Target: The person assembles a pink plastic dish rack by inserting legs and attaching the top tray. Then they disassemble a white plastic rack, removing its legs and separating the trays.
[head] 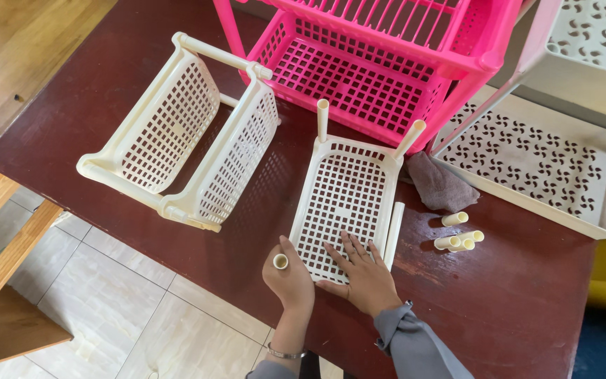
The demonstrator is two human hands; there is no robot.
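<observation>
I'm looking down at a dark red table (142, 77), and both hands are at its near edge. The left hand (289, 277) is curled round a short cream tube (280, 261), fingers closed on it, with the open end facing up at me, right at the near left corner of the cream tray (345, 200). The right hand (362, 274) lies flat with fingers spread, palm down on the tray's grid floor at its near end, holding nothing, just pressing. The tray lies flat in the middle of the table, and two cream posts (322, 118) stand up from its far corners, the right one leaning outward. A long cream tube (394, 235) lies along the tray's right side, just beside the right hand. Further right, three short tubes (459, 235) lie loose in a small cluster on the table. A grey cloth (440, 184) sits crumpled between the tray and a white rack (527, 165) with comma-shaped holes at the right edge. Behind the tray stands a pink rack (373, 77), its shelves stacked on pink legs. To the left, a cream rack (180, 133) of two baskets joined by posts rests on its side. I see no labels or packages anywhere. Pale floor tiles (142, 316) show below the table edge.
</observation>
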